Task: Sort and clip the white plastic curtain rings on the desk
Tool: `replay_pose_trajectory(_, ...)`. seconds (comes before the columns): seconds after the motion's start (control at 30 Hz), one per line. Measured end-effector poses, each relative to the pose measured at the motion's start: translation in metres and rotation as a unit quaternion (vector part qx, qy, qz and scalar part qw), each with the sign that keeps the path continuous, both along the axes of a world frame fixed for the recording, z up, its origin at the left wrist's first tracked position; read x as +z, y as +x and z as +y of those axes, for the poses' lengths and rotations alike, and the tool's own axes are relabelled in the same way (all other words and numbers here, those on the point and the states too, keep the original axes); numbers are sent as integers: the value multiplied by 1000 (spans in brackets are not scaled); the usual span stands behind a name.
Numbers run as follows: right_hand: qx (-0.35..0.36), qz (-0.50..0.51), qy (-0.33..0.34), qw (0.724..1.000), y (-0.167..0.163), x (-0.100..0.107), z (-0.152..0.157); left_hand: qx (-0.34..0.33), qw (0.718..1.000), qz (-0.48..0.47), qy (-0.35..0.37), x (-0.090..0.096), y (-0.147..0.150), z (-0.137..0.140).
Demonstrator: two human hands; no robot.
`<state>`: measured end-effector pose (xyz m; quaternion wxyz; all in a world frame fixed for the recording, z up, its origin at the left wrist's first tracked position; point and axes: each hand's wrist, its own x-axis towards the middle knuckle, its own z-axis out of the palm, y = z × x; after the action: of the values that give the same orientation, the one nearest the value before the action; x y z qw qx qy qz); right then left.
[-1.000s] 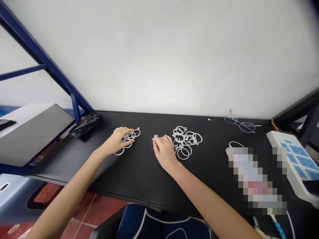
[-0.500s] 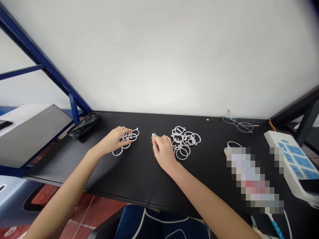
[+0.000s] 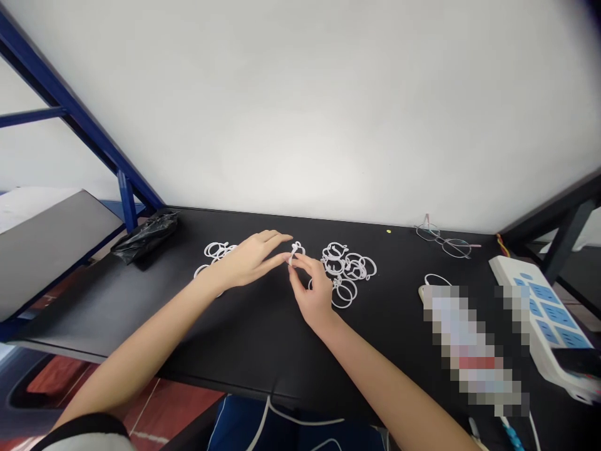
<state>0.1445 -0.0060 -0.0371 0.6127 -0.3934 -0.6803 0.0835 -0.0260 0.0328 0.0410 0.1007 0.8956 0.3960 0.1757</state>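
Over the middle of the black table, my right hand [image 3: 315,289] pinches a white curtain ring [image 3: 295,250], which stands upright with its small eyelet at the top. My left hand [image 3: 248,258] reaches in from the left with its fingers stretched out. Its thumb tip is at the ring's left side; whether it touches is hard to tell. Behind my left hand and wrist lies a loose pile of white curtain rings [image 3: 216,249], partly covered. Another pile of white curtain rings [image 3: 353,268] lies just right of my right hand, overlapping one another.
A black plastic bag [image 3: 146,238] lies at the table's back left. Eyeglasses [image 3: 441,240] rest at the back right. A blurred-out phone-like object [image 3: 469,344] with a cable and a white power strip [image 3: 539,313] take up the right side. A white wall rises behind.
My left hand has moved right, from the left pile to the ring in my right hand, uncovering some of that pile. The ring has been raised upright. The view has shifted slightly.
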Motion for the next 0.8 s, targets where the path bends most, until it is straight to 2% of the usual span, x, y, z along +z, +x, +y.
replay_pose_trajectory(0.07, -5, 25, -3, 1000, 0, -1, -1, -31, 999, -39, -3, -8, 11, 2)
replay_pose_trajectory(0.17, -12, 38, 1, 999, 0, -2, -1, -71, 993, -91, -14, -31, 19, 0)
replay_pose_trajectory(0.33, 9, 45, 7, 999, -1, -4, -2, -41, 966, -247, -63, -67, 25, -12)
replay_pose_trajectory(0.57, 60, 53, -17, 997, -3, -3, -5, -35, 924, -372, -86, -74, 34, -20)
replay_pose_trajectory(0.73, 58, 48, -24, 997, -4, -5, -7, -61, 896, -437, -54, -78, 35, -21)
replay_pose_trajectory(0.8, 60, 49, -15, 997, -4, -4, -7, -58, 893, -444, -37, -79, 35, -20)
